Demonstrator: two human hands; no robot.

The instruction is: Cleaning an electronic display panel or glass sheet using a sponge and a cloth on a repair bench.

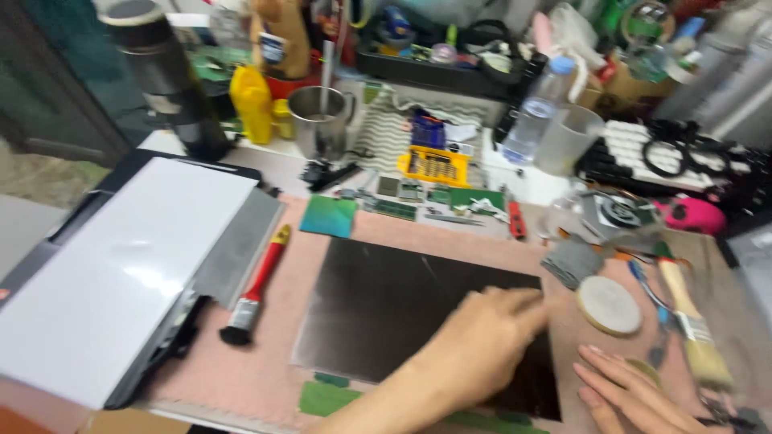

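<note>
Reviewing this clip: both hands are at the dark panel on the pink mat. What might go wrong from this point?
1. The left hand lies flat on the dark panel, so it may smear or scratch the surface.
2. The round disc and paintbrush lie close to the right hand; a sweep might knock them.
3. The plastic bottle and clear cup stand behind small circuit boards; tipping either could wet them.

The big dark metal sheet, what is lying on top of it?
The left hand rests on the dark metal sheet, fingers at its right edge. Nothing else lies on its bare part. What is beneath the hand and arm is covered, so I cannot tell.
</note>
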